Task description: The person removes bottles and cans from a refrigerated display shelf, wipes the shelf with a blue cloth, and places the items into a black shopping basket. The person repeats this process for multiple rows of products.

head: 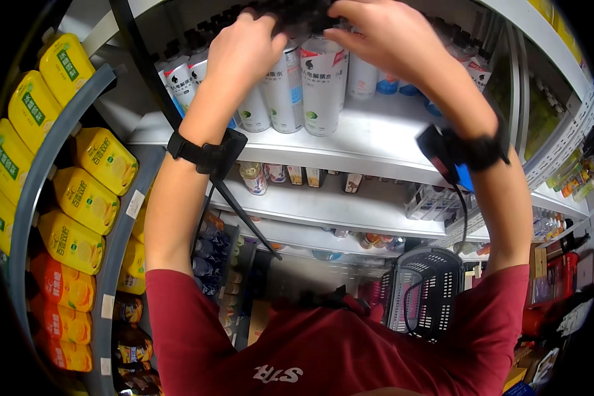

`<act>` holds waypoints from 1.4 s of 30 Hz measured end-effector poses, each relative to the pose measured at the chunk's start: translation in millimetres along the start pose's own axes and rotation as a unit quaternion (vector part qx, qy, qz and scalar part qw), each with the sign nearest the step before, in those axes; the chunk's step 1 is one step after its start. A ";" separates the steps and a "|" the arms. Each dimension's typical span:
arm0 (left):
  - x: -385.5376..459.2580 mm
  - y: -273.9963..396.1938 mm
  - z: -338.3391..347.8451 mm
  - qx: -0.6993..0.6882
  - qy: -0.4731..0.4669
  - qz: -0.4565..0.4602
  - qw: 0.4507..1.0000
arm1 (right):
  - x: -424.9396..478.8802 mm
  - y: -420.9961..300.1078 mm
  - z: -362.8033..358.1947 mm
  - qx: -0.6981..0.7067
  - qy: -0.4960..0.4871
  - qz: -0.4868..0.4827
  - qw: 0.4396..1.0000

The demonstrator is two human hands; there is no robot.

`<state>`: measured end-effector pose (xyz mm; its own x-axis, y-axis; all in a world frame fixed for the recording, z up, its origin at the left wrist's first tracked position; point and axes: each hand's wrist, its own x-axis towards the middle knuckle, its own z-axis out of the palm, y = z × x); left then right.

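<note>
Both of my hands are raised over the white shelf (376,128) at the top of the view. My left hand (245,47) is above the front row of white-labelled drink bottles, its fingertips at a dark blurred thing (297,15). From the other side my right hand (376,27) reaches toward that dark thing, thumb and fingers bent, close over the top of a front white-labelled bottle (321,94). Another such bottle (283,99) stands just left of it. Blur and the frame's edge hide whether either hand grips anything. Dark straps with small devices circle both wrists.
Yellow drink jugs (86,200) and orange-labelled ones (64,282) line a curved rack (109,237) at left. A dark bar (143,64) slants beside my left forearm. Lower shelves (317,198) hold a few bottles and cartons. A grey plastic basket (425,292) is at lower right.
</note>
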<state>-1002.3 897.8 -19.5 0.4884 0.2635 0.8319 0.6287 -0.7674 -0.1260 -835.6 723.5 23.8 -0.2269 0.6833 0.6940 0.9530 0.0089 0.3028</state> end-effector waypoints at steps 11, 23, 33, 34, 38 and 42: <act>15.4 10.9 12.5 -0.010 -0.034 0.035 0.999 | 28.5 -8.3 84.7 0.011 -0.016 0.147 0.989; 4.2 1.5 -2.8 -0.086 -0.025 0.139 0.986 | 10.9 -9.9 76.3 -0.002 0.044 0.126 0.991; -18.0 79.7 -81.2 -0.422 -0.001 0.153 0.894 | -115.4 -12.5 -61.4 0.063 0.158 0.119 0.978; -21.7 90.3 -90.7 -0.430 -0.028 0.160 0.888 | -140.0 -12.6 -80.9 0.157 0.072 0.190 0.966; -52.3 165.8 -98.3 -0.488 -0.128 0.192 0.842 | -255.2 -22.2 -141.3 0.132 0.025 0.223 0.965; -114.7 273.1 -56.8 -0.534 -0.235 0.253 0.772 | -388.6 -49.7 -142.2 0.090 -0.071 0.333 0.936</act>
<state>-921.0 624.8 -118.7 0.8309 -0.2377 0.5031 -0.4492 -0.8201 0.3544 -823.3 353.7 -168.1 0.4458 0.6713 0.5922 0.8951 -0.3392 -0.2894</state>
